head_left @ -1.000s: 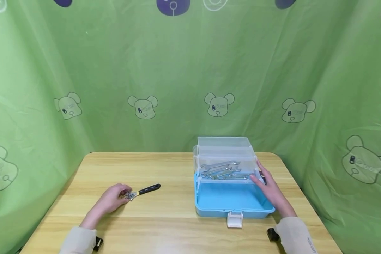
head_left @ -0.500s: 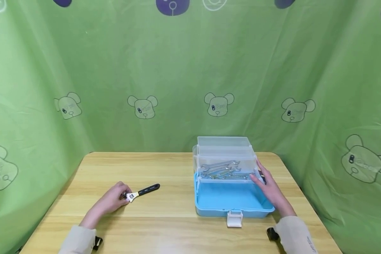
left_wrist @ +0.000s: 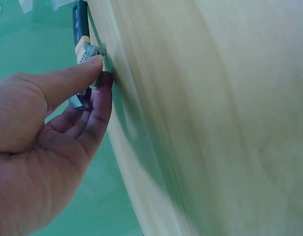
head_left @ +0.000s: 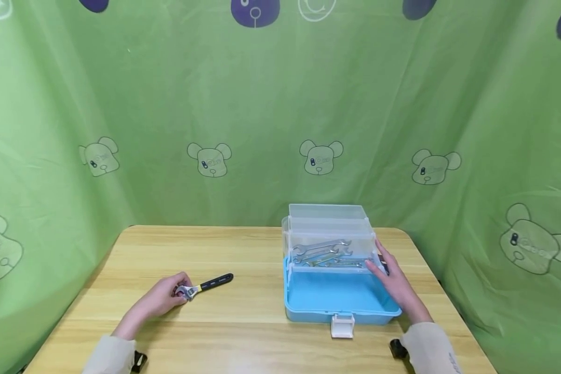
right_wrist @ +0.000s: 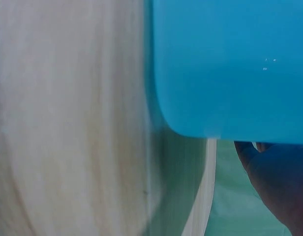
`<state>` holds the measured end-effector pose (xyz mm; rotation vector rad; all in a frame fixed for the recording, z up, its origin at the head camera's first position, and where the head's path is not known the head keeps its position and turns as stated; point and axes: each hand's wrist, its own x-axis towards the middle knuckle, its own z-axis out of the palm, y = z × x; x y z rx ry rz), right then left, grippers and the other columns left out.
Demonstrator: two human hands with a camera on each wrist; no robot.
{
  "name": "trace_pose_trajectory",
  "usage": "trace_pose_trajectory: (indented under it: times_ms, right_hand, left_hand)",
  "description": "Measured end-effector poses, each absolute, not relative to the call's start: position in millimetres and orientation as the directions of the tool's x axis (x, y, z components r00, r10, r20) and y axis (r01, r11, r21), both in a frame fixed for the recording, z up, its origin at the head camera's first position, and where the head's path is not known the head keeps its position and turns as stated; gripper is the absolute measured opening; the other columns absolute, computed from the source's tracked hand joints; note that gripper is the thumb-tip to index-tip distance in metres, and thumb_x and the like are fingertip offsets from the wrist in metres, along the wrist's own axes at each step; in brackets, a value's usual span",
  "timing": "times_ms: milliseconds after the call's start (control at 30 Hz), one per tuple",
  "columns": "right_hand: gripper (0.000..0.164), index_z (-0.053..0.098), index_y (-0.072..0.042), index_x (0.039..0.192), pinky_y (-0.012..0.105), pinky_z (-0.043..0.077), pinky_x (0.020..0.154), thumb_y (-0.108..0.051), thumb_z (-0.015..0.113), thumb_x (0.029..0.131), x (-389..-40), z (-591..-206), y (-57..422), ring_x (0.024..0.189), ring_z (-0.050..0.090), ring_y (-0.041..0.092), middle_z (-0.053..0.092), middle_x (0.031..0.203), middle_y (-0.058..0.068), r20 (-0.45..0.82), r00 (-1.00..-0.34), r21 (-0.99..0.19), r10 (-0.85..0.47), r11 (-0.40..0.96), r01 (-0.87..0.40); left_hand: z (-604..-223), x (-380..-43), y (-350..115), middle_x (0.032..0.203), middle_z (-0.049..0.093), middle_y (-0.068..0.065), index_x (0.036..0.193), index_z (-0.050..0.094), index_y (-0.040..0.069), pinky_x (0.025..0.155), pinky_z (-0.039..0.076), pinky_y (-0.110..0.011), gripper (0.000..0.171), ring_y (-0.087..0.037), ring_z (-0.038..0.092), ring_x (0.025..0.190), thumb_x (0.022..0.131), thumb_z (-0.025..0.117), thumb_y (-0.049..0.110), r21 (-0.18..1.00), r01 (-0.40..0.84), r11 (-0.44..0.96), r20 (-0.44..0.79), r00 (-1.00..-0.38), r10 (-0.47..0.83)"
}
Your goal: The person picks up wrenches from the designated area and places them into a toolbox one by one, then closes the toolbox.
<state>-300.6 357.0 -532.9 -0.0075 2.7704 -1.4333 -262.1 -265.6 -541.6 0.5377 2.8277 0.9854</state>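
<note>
My left hand [head_left: 161, 296] pinches an adjustable wrench [head_left: 216, 282] by its metal head, between thumb and fingers, at the left of the table. Its black grip with a yellow band points away to the right. In the left wrist view the thumb lies over the wrench's head [left_wrist: 85, 51]. On the right, a light blue toolbox [head_left: 341, 316] stands with its clear folding trays raised. My right hand [head_left: 399, 285] holds the right side of the toolbox, thumb at the tray's edge and fingers along the outside. The box's blue wall [right_wrist: 230, 73] hides most of these fingers in the right wrist view.
Several open-end wrenches [head_left: 324, 253] lie in the toolbox's lower clear tray. A white latch [head_left: 343, 327] hangs at its front. Something dark [head_left: 383, 264] shows between the right hand and the box. A green curtain [head_left: 262, 104] surrounds the wooden table [head_left: 243, 332].
The adjustable wrench has turned slightly in my left fingers, and more of its head shows. My right hand stays at the toolbox. The head view has shifted a little.
</note>
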Motion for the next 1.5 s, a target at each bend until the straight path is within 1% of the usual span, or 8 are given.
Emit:
trace_pose_trajectory:
  times_ms: [200,433,533,700,867,1033,1267,1500]
  right_hand:
    - [0.08,-0.005,-0.048,0.162,0.084,0.021,0.112,-0.057,0.05,0.105,-300.0,-533.2,355.3,0.152,0.012,0.059,-0.002,0.173,0.024,-0.007,-1.0,-0.814,-0.011,0.581,-0.001]
    - [0.08,-0.005,-0.047,0.162,0.084,0.022,0.112,-0.057,0.05,0.105,-298.3,-530.6,353.3,0.152,0.014,0.058,-0.001,0.172,0.025,-0.013,-1.0,-0.807,-0.014,0.591,0.002]
    - [0.081,-0.004,-0.046,0.163,0.084,0.022,0.112,-0.057,0.051,0.105,-298.7,-531.2,353.5,0.152,0.014,0.058,0.0,0.172,0.026,-0.014,-1.0,-0.808,-0.01,0.589,0.005]
    - [0.082,-0.004,-0.044,0.164,0.084,0.022,0.112,-0.057,0.051,0.104,-298.6,-531.0,353.8,0.152,0.014,0.059,0.001,0.172,0.026,-0.014,-1.0,-0.809,-0.007,0.588,0.007]
    - [0.083,-0.003,-0.041,0.165,0.083,0.022,0.112,-0.057,0.051,0.104,-295.1,-530.7,354.9,0.152,0.015,0.059,0.001,0.171,0.027,-0.014,-1.0,-0.807,-0.004,0.59,0.009]
    - [0.083,-0.005,-0.041,0.165,0.084,0.022,0.112,-0.057,0.051,0.105,-291.1,-531.5,357.5,0.151,0.014,0.059,0.0,0.171,0.028,-0.022,-1.0,-0.802,0.0,0.597,0.017]
    - [0.083,-0.005,-0.042,0.164,0.084,0.022,0.111,-0.059,0.05,0.104,-293.5,-530.0,355.1,0.152,0.013,0.059,-0.001,0.172,0.026,-0.03,-1.0,-0.806,-0.001,0.592,0.024]
    - [0.084,-0.004,-0.039,0.165,0.083,0.023,0.111,-0.058,0.051,0.104,-295.0,-528.9,352.2,0.151,0.015,0.059,0.002,0.171,0.028,-0.027,-1.0,-0.804,-0.004,0.595,0.019]
  left_hand:
    - [-541.9,-258.7,-270.4,0.1,0.07,-0.001,0.107,0.063,0.012,0.081,0.056,-0.027,0.028,-0.014,0.063,0.092,0.086,0.077,0.0,0.664,0.304,0.683,0.029,-0.923,0.383]
    - [-538.6,-255.3,-276.9,0.113,0.07,-0.013,0.119,0.063,0.004,0.088,0.057,-0.026,0.03,-0.024,0.066,0.105,0.091,0.074,0.006,0.836,0.182,0.518,-0.025,-0.93,0.367]
    - [-535.1,-256.3,-277.9,0.116,0.068,-0.017,0.124,0.061,0.0,0.087,0.058,-0.024,0.034,-0.027,0.066,0.106,0.093,0.072,0.007,0.883,0.144,0.446,-0.04,-0.925,0.378]
    - [-535.3,-257.9,-279.2,0.119,0.066,-0.023,0.131,0.057,-0.003,0.087,0.062,-0.031,0.038,-0.032,0.068,0.106,0.095,0.068,0.005,0.922,0.106,0.372,-0.047,-0.924,0.38]
    - [-539.0,-258.2,-278.9,0.12,0.067,-0.026,0.137,0.053,-0.006,0.091,0.063,-0.033,0.042,-0.033,0.071,0.105,0.097,0.064,0.002,0.952,0.041,0.304,-0.067,-0.94,0.334]
    - [-542.9,-257.3,-277.0,0.12,0.069,-0.024,0.139,0.05,-0.008,0.094,0.061,-0.031,0.044,-0.034,0.071,0.108,0.099,0.063,0.004,0.964,0.009,0.265,-0.079,-0.945,0.319]
    - [-546.2,-258.0,-281.1,0.123,0.067,-0.025,0.14,0.045,-0.013,0.096,0.06,-0.027,0.046,-0.025,0.072,0.107,0.1,0.061,0.004,0.981,0.029,0.193,-0.035,-0.947,0.32]
    - [-544.4,-258.3,-286.7,0.121,0.072,-0.003,0.141,0.039,-0.017,0.102,0.058,-0.032,0.049,-0.02,0.072,0.11,0.102,0.06,0.004,0.998,0.057,0.021,0.049,-0.959,0.28]
